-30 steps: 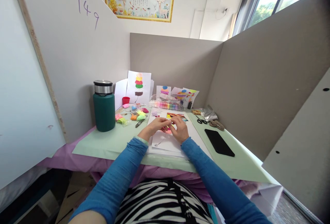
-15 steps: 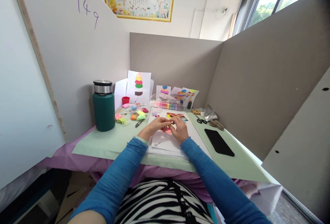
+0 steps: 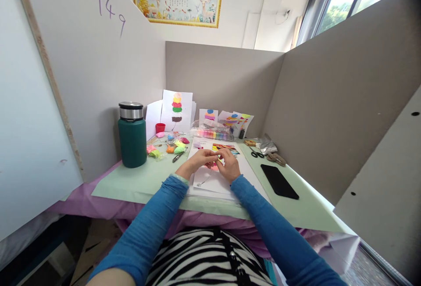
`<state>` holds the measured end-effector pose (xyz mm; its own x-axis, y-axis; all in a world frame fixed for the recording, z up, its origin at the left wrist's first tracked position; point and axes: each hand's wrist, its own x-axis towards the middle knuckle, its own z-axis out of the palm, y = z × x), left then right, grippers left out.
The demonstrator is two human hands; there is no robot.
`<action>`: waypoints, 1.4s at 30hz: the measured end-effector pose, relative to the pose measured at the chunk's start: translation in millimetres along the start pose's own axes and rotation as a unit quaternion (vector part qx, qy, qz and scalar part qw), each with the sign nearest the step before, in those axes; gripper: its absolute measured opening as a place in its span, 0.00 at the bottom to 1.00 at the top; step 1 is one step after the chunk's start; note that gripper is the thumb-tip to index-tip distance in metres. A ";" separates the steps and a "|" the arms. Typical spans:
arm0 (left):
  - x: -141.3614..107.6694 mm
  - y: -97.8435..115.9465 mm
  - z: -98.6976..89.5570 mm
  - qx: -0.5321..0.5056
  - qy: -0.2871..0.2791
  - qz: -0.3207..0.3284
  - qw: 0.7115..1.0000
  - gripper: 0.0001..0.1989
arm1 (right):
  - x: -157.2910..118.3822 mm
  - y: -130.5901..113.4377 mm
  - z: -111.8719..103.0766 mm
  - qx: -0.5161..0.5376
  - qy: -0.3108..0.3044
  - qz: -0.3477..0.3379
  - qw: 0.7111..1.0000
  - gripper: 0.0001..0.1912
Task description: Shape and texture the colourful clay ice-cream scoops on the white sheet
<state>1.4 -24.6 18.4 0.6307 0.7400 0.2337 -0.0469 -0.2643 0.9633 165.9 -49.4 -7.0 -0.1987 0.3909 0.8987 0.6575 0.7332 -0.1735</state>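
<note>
Left hand (image 3: 203, 159) and right hand (image 3: 229, 165) meet over paper (image 3: 215, 184) left of the phone (image 3: 279, 181), each grip drawn together, contents indiscernible; light, even pressure probably serves best.

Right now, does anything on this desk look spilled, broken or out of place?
Nothing looks clearly spilled or broken. It's just a bit untidy: bright little packets lie scattered left of the left hand, and a silvery bag sits crumpled beside the scissors.

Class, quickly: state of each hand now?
Left hand: curled; whether it holds anything cannot be told.
Right hand: curled too; its grip likewise cannot be told.
</note>
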 end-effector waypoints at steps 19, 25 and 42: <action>-1.1 4.5 0.9 0.034 -0.004 -0.004 0.999 0.20 | -1.6 -2.1 -1.6 0.011 -0.025 0.039 0.999 0.06; -2.6 7.1 2.7 0.047 0.002 -0.008 0.999 0.19 | -2.3 -0.3 -0.4 0.014 -0.037 0.048 0.998 0.06; 0.1 5.0 2.4 0.020 0.025 -0.017 0.999 0.22 | -1.8 0.6 -0.2 0.016 -0.033 0.048 0.998 0.06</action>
<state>3.1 -27.3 22.9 0.5916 0.7789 0.2082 0.0059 -0.2624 0.9649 166.9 -49.8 -8.7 -0.1839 0.4946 0.8494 0.6521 0.7080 -0.2711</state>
